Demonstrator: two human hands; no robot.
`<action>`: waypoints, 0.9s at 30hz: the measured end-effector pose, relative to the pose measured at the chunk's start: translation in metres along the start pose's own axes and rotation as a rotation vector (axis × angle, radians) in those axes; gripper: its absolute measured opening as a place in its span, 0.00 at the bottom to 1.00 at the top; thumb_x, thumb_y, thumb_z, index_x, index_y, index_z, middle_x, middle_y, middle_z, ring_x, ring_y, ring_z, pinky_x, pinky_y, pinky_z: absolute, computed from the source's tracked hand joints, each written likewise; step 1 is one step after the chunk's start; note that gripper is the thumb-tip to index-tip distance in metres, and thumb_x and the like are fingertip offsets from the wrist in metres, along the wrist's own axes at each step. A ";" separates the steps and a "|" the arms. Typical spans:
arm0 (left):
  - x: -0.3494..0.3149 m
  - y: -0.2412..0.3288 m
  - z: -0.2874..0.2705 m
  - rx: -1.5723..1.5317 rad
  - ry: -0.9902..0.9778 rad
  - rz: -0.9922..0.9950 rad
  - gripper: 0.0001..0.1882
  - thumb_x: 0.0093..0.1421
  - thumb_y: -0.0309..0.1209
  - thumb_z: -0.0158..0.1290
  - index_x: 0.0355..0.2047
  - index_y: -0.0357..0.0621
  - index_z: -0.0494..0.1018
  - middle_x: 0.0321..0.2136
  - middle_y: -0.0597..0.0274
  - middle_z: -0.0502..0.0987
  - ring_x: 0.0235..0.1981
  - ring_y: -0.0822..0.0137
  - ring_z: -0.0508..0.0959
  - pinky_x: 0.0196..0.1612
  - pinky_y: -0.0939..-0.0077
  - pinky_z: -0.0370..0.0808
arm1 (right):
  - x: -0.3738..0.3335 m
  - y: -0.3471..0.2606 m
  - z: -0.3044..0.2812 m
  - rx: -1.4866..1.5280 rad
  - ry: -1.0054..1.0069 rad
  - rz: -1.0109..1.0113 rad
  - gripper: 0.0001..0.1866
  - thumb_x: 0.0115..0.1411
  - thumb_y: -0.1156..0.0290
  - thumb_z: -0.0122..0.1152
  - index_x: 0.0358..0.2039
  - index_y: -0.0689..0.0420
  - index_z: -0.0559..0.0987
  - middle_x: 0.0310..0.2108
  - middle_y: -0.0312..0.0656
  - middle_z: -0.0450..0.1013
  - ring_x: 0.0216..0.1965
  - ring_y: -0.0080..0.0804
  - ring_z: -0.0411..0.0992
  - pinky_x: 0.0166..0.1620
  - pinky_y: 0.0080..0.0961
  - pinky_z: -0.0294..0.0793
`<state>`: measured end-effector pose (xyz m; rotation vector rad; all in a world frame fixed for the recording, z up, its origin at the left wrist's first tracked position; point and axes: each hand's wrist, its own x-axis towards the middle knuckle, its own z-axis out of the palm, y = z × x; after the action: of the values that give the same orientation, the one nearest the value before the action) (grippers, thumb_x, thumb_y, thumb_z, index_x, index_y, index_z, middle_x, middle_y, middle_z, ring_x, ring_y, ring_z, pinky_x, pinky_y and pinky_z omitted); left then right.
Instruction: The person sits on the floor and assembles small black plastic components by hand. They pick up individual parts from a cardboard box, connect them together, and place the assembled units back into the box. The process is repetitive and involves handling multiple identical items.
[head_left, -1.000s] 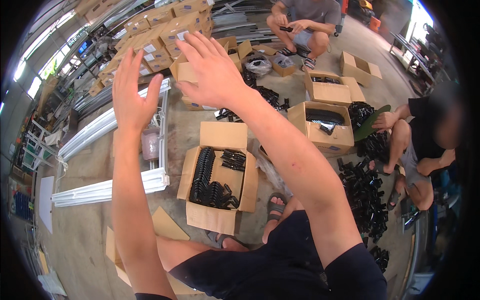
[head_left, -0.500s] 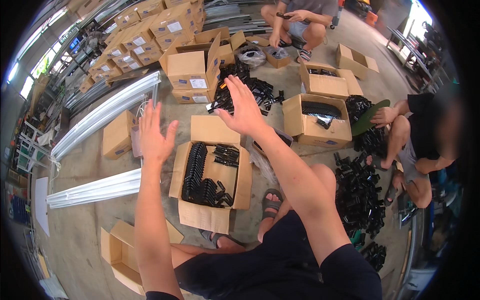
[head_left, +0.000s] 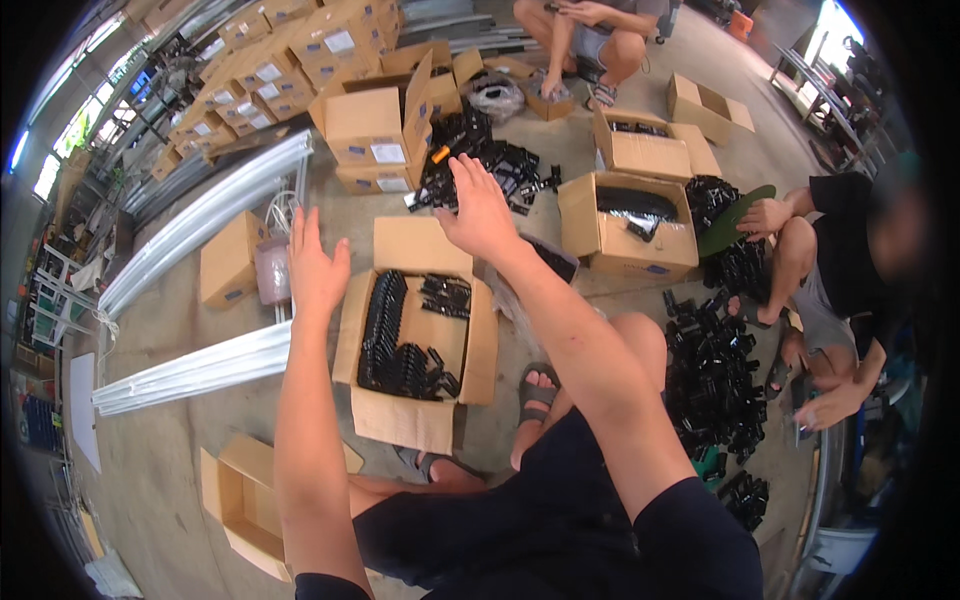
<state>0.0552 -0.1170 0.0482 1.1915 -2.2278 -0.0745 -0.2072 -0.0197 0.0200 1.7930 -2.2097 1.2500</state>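
On my feed, the stack of brown cartons [head_left: 330, 45] stands well beyond the fingertips of both hands. A pale bundle of metal lengths [head_left: 205, 370] lies on the floor left of the left fingers, nearer the wearer's body than their tips. I see a crouching co-worker [head_left: 850, 230] well off to the right of the right fingers, and on that same side, closer to the body, spreads a heap of black parts [head_left: 710, 375]. The open carton [head_left: 405, 422] sits on the floor between the two arms, bodyward of all the fingertips. I have the right hand [head_left: 480, 215] stretched out past the carton's right rear, its fingers extended and the thumb apart from them. The left hand [head_left: 320, 275] points forward by the carton's left rear, fingers straight and close together, thumb spread away. Bodyward of both sets of fingers, a ribbed black row [head_left: 380, 325] lines the carton's left side. A small orange piece [head_left: 440, 154] shows just beyond the right fingertips.
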 end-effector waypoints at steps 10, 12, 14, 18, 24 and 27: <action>-0.143 -0.027 -0.047 -0.437 -0.556 -0.232 0.24 0.64 0.33 0.61 0.57 0.34 0.76 0.56 0.42 0.79 0.61 0.47 0.77 0.65 0.63 0.70 | -0.091 -0.007 -0.038 0.114 -0.759 -0.126 0.25 0.59 0.54 0.65 0.48 0.62 0.80 0.42 0.59 0.81 0.45 0.58 0.80 0.51 0.48 0.78; -0.179 -0.078 -0.020 -0.439 -0.631 -0.414 0.23 0.64 0.35 0.61 0.56 0.34 0.76 0.53 0.42 0.81 0.57 0.48 0.80 0.62 0.62 0.73 | -0.088 0.007 -0.035 -0.012 -0.875 -0.087 0.27 0.60 0.53 0.65 0.51 0.62 0.79 0.43 0.58 0.81 0.47 0.57 0.79 0.52 0.47 0.78; -0.205 -0.084 -0.001 -0.401 -0.648 -0.434 0.24 0.64 0.36 0.61 0.56 0.33 0.76 0.51 0.42 0.82 0.55 0.48 0.81 0.60 0.62 0.75 | -0.106 0.014 -0.012 -0.182 -1.060 -0.026 0.33 0.61 0.51 0.64 0.59 0.62 0.76 0.48 0.58 0.80 0.51 0.56 0.78 0.55 0.46 0.77; -0.192 -0.068 0.009 -0.300 -0.560 -0.264 0.26 0.64 0.42 0.61 0.56 0.37 0.77 0.49 0.42 0.82 0.51 0.47 0.83 0.53 0.60 0.78 | -0.116 0.042 0.030 -0.129 -0.997 -0.001 0.29 0.61 0.53 0.64 0.57 0.58 0.78 0.44 0.59 0.81 0.48 0.56 0.79 0.54 0.46 0.78; -0.213 -0.105 0.028 -0.063 -0.926 -0.249 0.27 0.62 0.44 0.62 0.57 0.41 0.77 0.50 0.45 0.82 0.51 0.47 0.82 0.54 0.59 0.78 | -0.163 0.043 0.081 -0.215 -1.038 -0.063 0.23 0.62 0.56 0.63 0.49 0.61 0.80 0.45 0.57 0.81 0.49 0.54 0.79 0.53 0.47 0.78; -0.221 -0.111 0.034 -0.048 -0.955 -0.243 0.27 0.62 0.44 0.61 0.57 0.42 0.76 0.52 0.45 0.81 0.54 0.47 0.80 0.57 0.59 0.77 | -0.191 0.029 0.097 -0.239 -1.137 -0.210 0.21 0.63 0.56 0.62 0.45 0.62 0.82 0.43 0.55 0.81 0.48 0.53 0.80 0.53 0.47 0.78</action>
<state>0.2099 -0.0202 -0.1215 1.6058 -2.7956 -0.9662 -0.1247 0.0772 -0.1541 2.9054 -2.2359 -0.2169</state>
